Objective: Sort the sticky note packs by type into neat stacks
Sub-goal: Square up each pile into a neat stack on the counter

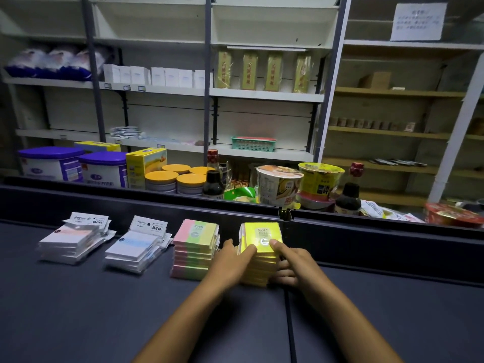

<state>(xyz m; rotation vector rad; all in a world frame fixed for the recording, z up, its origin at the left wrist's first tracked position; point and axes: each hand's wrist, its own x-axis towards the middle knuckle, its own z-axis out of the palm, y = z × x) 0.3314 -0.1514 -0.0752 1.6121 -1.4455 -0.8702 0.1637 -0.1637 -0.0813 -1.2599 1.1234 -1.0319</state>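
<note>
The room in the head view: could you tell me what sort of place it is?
Probably a small shop or its stockroom: price-tagged shelving, groceries such as cup noodles and soy sauce bottles, and a dark counter.

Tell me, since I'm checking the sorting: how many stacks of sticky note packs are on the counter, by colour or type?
White packs with a pink band: 1 stack
White packs with a blue band: 1 stack
Pink-and-green packs: 1 stack
Yellow packs, held by the left hand and right hand: 1 stack
Total: 4 stacks
</note>
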